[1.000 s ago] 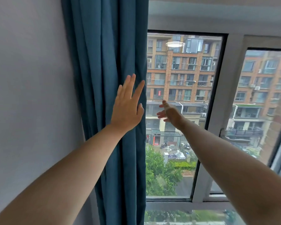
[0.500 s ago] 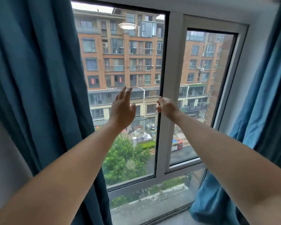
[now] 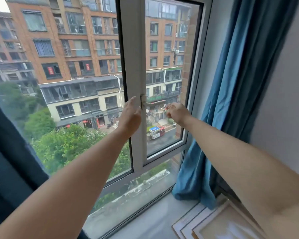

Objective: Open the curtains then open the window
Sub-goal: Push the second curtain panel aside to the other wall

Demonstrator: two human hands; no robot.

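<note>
The teal-blue curtain on the right is soft, matt woven cloth, the white window frame and its cream lever handle look smooth and faintly satin, the clear glass pane is glossy, and the pale flat frames stacked near right are bare, matt wood.

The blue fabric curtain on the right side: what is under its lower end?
Under the blue fabric curtain lies the grey windowsill, and flat pale wooden frames are stacked beside its hem. Its folds hide the wall corner; whether the frames continue behind them cannot be seen.
</note>
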